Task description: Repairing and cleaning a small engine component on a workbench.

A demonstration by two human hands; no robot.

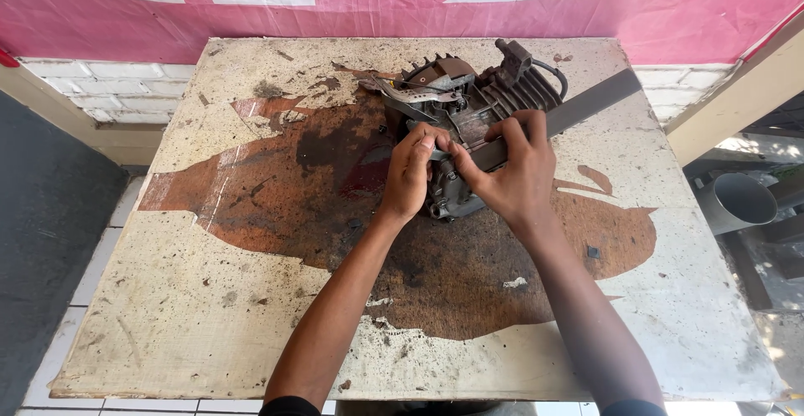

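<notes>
A small grey engine block (469, 98) with cooling fins and a black cable lies on the far middle of a worn, stained table (209, 299). A long flat dark bar (595, 102) runs from the engine out to the right. My left hand (412, 173) rests on the engine's near side, fingers curled against the casing. My right hand (515, 173) grips the near end of the flat bar where it meets the engine. Both hands touch each other at the fingertips, hiding the part beneath them.
A pink banner (402, 5) hangs behind the table over a white brick ledge (126, 89). A grey pipe end (741, 198) lies on the floor at the right. A small dark nut (593, 252) sits on the table right of my right forearm.
</notes>
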